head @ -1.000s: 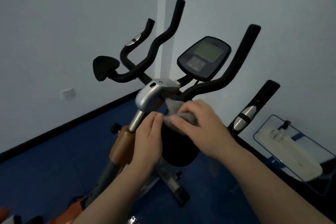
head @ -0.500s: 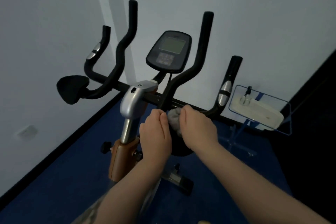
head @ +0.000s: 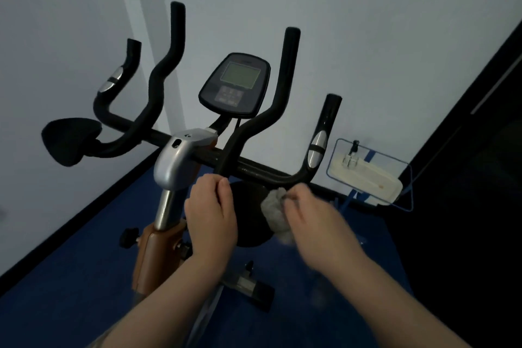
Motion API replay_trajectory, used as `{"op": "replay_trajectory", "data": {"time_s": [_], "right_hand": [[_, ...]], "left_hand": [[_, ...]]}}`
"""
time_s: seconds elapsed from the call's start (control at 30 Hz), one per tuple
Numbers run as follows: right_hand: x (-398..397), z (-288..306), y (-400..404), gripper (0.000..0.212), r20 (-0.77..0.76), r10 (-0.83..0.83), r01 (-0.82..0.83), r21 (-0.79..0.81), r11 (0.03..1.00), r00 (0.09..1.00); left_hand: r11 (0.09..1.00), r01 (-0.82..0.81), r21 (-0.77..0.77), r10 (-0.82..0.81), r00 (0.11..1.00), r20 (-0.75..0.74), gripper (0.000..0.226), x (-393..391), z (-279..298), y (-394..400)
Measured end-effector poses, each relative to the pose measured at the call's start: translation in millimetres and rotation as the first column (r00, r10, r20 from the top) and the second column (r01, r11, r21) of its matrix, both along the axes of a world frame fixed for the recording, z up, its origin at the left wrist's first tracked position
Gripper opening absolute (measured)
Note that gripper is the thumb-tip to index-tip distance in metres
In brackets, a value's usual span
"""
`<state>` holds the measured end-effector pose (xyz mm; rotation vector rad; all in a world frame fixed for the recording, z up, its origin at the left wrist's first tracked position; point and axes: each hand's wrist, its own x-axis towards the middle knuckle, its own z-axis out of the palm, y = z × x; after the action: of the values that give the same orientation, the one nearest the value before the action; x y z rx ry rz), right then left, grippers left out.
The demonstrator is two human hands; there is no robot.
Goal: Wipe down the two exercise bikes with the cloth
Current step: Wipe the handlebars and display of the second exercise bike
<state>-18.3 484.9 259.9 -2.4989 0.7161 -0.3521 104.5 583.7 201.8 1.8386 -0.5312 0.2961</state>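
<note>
I see the blue floor (head: pixel 70 285) and the pale walls (head: pixel 367 22) meeting in a corner behind the exercise bike (head: pixel 180 161), which fills the middle of my view. Its black handlebar (head: pixel 254 169) runs across, with four upright grips rising from it, the outer two bearing silver pads. A black console (head: pixel 234 85) with a greenish screen stands tilted between the two inner grips. A silver clamp head (head: pixel 178 161) sits on a steel post that drops into the orange-brown frame (head: pixel 152 251), where a black knob (head: pixel 128 237) sticks out to the left. A black elbow pad (head: pixel 70 140) hangs off the bar's left end. To the right, by the wall, a blue wire rack (head: pixel 406 178) holds a white object I cannot identify.

My left hand (head: pixel 210 215) is just below the bar near the clamp, fingers curled with thumb and forefinger together; I cannot tell whether it holds anything. My right hand (head: pixel 313 217), motion-blurred, grips the grey cloth (head: pixel 275 206), bunched against the underside of the handlebar at the bend below the right outer grip, part of it hanging over the dark round pad (head: pixel 248 215) beneath.
</note>
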Motion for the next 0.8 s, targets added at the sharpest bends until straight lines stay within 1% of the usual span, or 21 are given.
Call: {"op": "replay_trajectory", "data": {"time_s": [0.07, 0.1, 0.13, 0.17, 0.2, 0.23, 0.27, 0.3, 0.37, 0.4, 0.43, 0.47, 0.5, 0.57, 0.6, 0.63, 0.7, 0.73, 0.77, 0.8], "right_hand": [[8, 17, -33, 0.011, 0.202, -0.027, 0.043, -0.071, 0.997, 0.979], [16, 25, -47, 0.009, 0.286, 0.015, 0.022, -0.126, 0.992, 0.958], [27, 31, -57, 0.013, 0.293, 0.111, -0.052, -0.204, 0.978, 0.950], [36, 34, -65, 0.017, 0.206, 0.239, -0.172, -0.296, 0.939, 0.949], [43, 30, -72, 0.022, 0.055, 0.353, -0.309, -0.369, 0.877, 0.934], [46, 24, -80, 0.025, -0.111, 0.431, -0.437, -0.403, 0.804, 0.895], [45, 17, -89, 0.029, -0.222, 0.478, -0.526, -0.408, 0.747, 0.850], [42, 11, -98, 0.032, -0.272, 0.512, -0.580, -0.406, 0.706, 0.815], [35, 4, -112, 0.038, -0.281, 0.553, -0.619, -0.414, 0.667, 0.784], [35, 0, -114, 0.038, -0.279, 0.553, -0.616, -0.446, 0.649, 0.785], [39, -2, -113, 0.033, -0.285, 0.545, -0.607, -0.502, 0.616, 0.789], [49, -5, -109, 0.026, -0.313, 0.539, -0.613, -0.542, 0.575, 0.782], [64, -5, -102, 0.021, -0.355, 0.537, -0.636, -0.544, 0.547, 0.765], [100, -7, -87, 0.017, -0.417, 0.545, -0.686, -0.471, 0.555, 0.727], [115, -6, -82, 0.017, -0.462, 0.560, -0.726, -0.421, 0.544, 0.688], [125, -5, -80, 0.018, -0.487, 0.574, -0.752, -0.414, 0.513, 0.658], [120, -10, -87, 0.019, -0.487, 0.595, -0.763, -0.498, 0.412, 0.639], [110, -14, -95, 0.022, -0.473, 0.598, -0.751, -0.531, 0.393, 0.647], [101, -17, -101, 0.023, -0.466, 0.597, -0.747, -0.526, 0.406, 0.653], [99, -18, -104, 0.019, -0.480, 0.608, -0.768, -0.488, 0.415, 0.633]], "left_hand": [[1.000, -0.016, 0.019, 0.016, 0.999, 0.040, 0.016, -3, 6, -5], [0.999, -0.024, 0.040, 0.022, 0.997, 0.069, 0.016, -4, 9, -9], [0.996, -0.040, 0.079, 0.032, 0.994, 0.100, 0.017, -4, 13, -13], [0.989, -0.062, 0.131, 0.045, 0.991, 0.129, 0.018, -4, 16, -17], [0.980, -0.082, 0.180, 0.055, 0.987, 0.148, 0.017, -3, 17, -20], [0.973, -0.103, 0.205, 0.071, 0.985, 0.158, 0.015, -2, 16, -22], [0.970, -0.123, 0.210, 0.088, 0.981, 0.170, 0.015, 0, 14, -22], [0.965, -0.154, 0.211, 0.111, 0.974, 0.199, 0.016, 0, 11, -22], [0.948, -0.227, 0.224, 0.156, 0.942, 0.297, 0.019, -2, 4, -22], [0.937, -0.263, 0.229, 0.179, 0.926, 0.331, 0.021, -4, 1, -23], [0.928, -0.291, 0.231, 0.201, 0.916, 0.347, 0.021, -4, 0, -25], [0.920, -0.312, 0.236, 0.219, 0.910, 0.351, 0.021, -4, -1, -26], [0.914, -0.330, 0.237, 0.235, 0.905, 0.353, 0.021, -4, -2, -27], [0.904, -0.356, 0.235, 0.258, 0.895, 0.363, 0.020, -5, -3, -27], [0.901, -0.366, 0.234, 0.267, 0.891, 0.367, 0.020, -6, -2, -28], [0.899, -0.372, 0.233, 0.272, 0.889, 0.368, 0.020, -6, -2, -28], [0.900, -0.373, 0.224, 0.279, 0.890, 0.361, 0.021, -7, -1, -29], [0.900, -0.376, 0.219, 0.285, 0.890, 0.355, 0.021, -7, -1, -29], [0.898, -0.384, 0.215, 0.295, 0.888, 0.352, 0.021, -7, -1, -29], [0.892, -0.399, 0.211, 0.310, 0.881, 0.357, 0.021, -8, -1, -29]]}}
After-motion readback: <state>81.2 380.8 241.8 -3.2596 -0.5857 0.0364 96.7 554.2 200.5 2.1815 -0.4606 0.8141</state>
